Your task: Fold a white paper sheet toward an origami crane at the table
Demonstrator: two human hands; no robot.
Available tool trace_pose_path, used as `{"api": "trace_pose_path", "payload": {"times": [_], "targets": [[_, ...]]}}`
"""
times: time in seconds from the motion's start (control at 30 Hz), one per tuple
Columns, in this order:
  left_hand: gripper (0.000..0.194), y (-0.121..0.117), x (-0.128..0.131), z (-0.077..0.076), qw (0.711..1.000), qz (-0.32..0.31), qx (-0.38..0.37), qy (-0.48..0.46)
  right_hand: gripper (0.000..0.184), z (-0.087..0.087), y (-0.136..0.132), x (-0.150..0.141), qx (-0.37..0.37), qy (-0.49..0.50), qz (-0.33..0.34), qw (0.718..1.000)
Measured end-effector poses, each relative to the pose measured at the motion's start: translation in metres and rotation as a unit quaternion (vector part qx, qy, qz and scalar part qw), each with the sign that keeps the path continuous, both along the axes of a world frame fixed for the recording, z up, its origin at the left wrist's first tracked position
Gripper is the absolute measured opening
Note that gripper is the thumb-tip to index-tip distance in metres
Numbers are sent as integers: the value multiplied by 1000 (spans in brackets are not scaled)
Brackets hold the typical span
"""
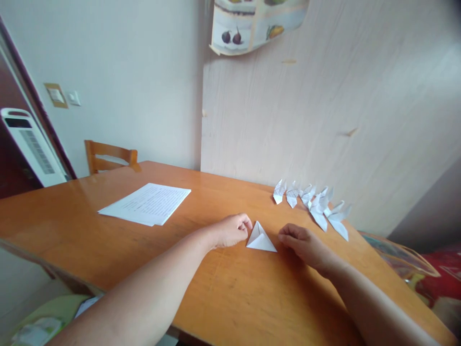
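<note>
A white sheet of paper folded into a small triangle [260, 240] lies flat on the wooden table, its point facing away from me. Just to its left rests my left hand [232, 230], fingers curled in and close to the paper's edge, with nothing visible in them. On the other side, my right hand [300, 242] is held a little apart from the triangle. Its fingers are bent and drawn together, and I see nothing between them. Beyond my right hand stand several folded paper birds [319, 211] in a loose group.
A stack of printed sheets [146, 204] lies on the table [223, 298] at the left. Behind it is a wooden chair [111, 156]. The wall closes off the table's far side, with a fruit poster [248, 29] above. Red items [439, 274] sit beyond the right edge.
</note>
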State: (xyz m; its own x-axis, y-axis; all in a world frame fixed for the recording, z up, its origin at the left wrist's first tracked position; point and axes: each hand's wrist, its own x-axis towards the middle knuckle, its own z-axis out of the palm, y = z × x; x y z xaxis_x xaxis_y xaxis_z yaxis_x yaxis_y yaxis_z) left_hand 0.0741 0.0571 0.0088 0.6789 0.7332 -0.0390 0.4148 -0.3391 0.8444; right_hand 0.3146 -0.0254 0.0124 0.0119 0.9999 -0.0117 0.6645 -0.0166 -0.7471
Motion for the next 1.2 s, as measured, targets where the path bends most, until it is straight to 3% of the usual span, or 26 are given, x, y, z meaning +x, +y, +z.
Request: {"api": "trace_pose_path", "payload": {"times": [0.3,0.5,0.73,0.83,1.0,1.1,1.2], "targets": [[24,-3,3,-6,1000,-15,20,13,16,-5,0,-10,52,-30,31,998],[26,-8,4,-3,994,-38,87,47,8,-10,-1,-18,78,-79,53,992],[13,-7,6,-7,989,-49,137,22,4,-10,-2,-25,106,-95,56,988],[16,-10,6,-2,987,-34,159,10,5,-6,-1,-27,109,-47,53,992],[38,-17,6,8,976,-11,210,-47,9,0,-2,-26,57,146,16,988],[29,-16,8,7,966,-3,250,-65,15,2,-3,-23,30,261,16,965],[15,-14,10,7,960,5,264,-91,20,4,-4,-22,7,315,18,949]]}}
